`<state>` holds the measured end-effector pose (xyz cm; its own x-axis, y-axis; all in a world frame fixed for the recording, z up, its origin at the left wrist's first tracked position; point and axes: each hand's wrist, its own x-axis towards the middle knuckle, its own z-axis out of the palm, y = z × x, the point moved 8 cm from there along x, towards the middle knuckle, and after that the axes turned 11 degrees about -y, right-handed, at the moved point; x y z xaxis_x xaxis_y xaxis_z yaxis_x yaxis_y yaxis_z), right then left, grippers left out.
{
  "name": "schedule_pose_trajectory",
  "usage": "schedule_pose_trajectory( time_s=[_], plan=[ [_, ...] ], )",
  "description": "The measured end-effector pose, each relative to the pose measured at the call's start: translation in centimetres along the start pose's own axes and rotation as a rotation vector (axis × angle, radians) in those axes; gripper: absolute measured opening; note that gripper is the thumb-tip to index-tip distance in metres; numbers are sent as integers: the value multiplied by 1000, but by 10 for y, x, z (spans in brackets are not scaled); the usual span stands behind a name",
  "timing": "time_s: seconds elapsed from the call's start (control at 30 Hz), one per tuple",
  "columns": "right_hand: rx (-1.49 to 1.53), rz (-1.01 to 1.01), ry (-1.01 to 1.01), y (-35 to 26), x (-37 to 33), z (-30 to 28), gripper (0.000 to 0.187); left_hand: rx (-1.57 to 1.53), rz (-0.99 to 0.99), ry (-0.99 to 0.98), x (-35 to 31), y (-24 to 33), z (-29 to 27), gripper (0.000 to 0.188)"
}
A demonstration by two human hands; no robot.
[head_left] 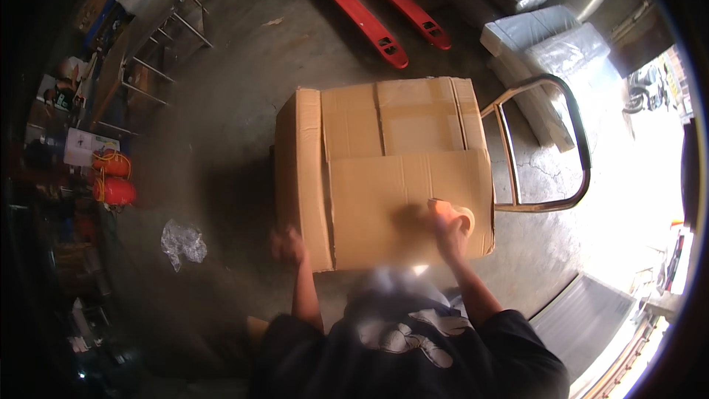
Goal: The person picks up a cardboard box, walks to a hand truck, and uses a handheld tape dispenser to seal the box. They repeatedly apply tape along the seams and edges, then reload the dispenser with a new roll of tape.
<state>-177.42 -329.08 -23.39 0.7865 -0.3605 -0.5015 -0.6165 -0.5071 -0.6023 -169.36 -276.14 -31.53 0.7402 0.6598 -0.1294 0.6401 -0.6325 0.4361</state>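
A large brown cardboard box [406, 185] stands in front of me, its top flaps folded over and a strip of tape across the far part. My right hand [449, 235] is closed around a tape dispenser [441, 208], orange at its front with a pale tape roll [466, 220] beside the fingers. It is above the near right part of the box top. At the box's near left edge is my left hand [289, 245], slightly blurred, with fingers apart and nothing visible in it. Whether it touches the side I cannot tell.
A metal trolley handle [583, 140] rises at the box's right side. Beyond lies a red pallet jack [367, 18]. Plastic-wrapped goods [569, 48] stand at far right. Crumpled clear plastic [182, 242] and red round objects [114, 191] are on the left.
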Motion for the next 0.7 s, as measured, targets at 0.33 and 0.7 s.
schedule_pose_trajectory(
  time_s=[0.33, 0.7],
  plan=[
    [-348, 203, -96, 45, 25, 30, 73, -2112, -495, -576, -53, -109, 54, 90],
    [-106, 276, 168, 97, 22, -3, 56, -527, 566, -1433, -214, 33, 57, 92]
  ],
)
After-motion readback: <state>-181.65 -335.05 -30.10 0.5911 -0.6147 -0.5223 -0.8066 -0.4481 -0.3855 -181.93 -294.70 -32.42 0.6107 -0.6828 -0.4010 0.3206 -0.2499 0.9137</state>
